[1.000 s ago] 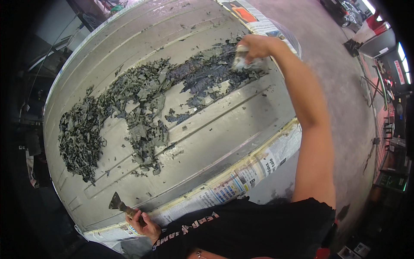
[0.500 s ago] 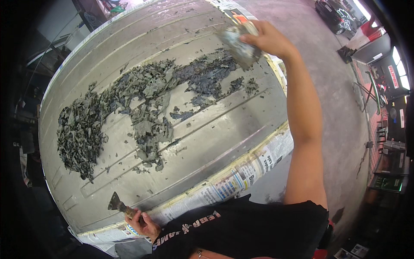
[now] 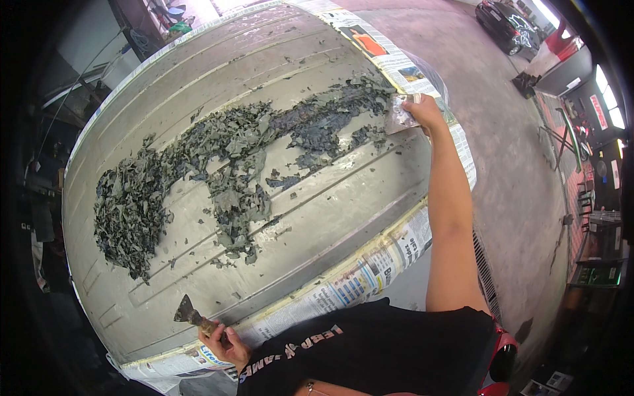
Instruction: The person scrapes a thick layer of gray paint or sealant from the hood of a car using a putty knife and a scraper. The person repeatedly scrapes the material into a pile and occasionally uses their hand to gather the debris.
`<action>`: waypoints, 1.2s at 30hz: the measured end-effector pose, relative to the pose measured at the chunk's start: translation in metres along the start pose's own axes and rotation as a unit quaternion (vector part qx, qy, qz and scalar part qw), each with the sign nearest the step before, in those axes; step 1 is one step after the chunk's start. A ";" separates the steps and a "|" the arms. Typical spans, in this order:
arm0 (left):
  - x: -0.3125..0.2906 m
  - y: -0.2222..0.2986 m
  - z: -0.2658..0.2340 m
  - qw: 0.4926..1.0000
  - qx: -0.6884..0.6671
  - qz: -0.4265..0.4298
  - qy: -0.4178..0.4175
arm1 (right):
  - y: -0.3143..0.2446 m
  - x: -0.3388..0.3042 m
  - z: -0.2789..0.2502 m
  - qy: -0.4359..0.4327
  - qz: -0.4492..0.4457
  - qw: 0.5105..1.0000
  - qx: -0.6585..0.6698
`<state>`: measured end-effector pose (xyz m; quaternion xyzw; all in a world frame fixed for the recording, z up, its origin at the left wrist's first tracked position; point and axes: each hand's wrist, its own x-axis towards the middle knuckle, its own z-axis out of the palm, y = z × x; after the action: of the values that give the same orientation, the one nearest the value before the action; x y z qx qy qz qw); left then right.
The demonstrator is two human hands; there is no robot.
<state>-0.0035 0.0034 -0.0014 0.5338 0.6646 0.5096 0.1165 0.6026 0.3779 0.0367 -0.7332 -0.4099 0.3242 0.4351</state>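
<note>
Across ribbed panel [image 3: 353, 191], heaped flakes [image 3: 132, 214]; left hand [image 3: 225, 345] gripping scraper [image 3: 196, 319], right hand [image 3: 426, 113] pinching flat greyish tool [image 3: 399, 119].

grey panel [image 3: 330, 211], blackish-grey flakes [image 3: 132, 211], black shirt [image 3: 396, 350]

Just left of the right hand [image 3: 428, 113], loose dark flakes [image 3: 241, 142] stand in the way. Between both hands, the nearly bare panel [image 3: 360, 195] leaves a passage. Beyond the left hand [image 3: 226, 344], its scraper [image 3: 191, 314] obstructs first.
</note>
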 end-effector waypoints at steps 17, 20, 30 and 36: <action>0.003 -0.004 -0.004 0.999 -0.036 0.021 -0.009 | -0.121 -0.133 0.149 -0.094 -0.176 0.966 -0.165; 0.002 -0.002 -0.008 0.999 -0.036 0.021 -0.002 | -0.140 -0.137 0.131 -0.068 -0.147 0.980 -0.118; -0.002 -0.005 -0.003 0.998 -0.060 0.022 -0.001 | -0.006 -0.057 0.001 0.088 0.033 0.993 0.067; 0.000 -0.004 -0.003 0.998 -0.059 0.015 -0.004 | -0.013 -0.082 0.058 0.057 0.005 0.993 -0.102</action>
<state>-0.0076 0.0021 -0.0030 0.5375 0.6253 0.5475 0.1426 0.5128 0.3305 0.0342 -0.7930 -0.4117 0.2401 0.3794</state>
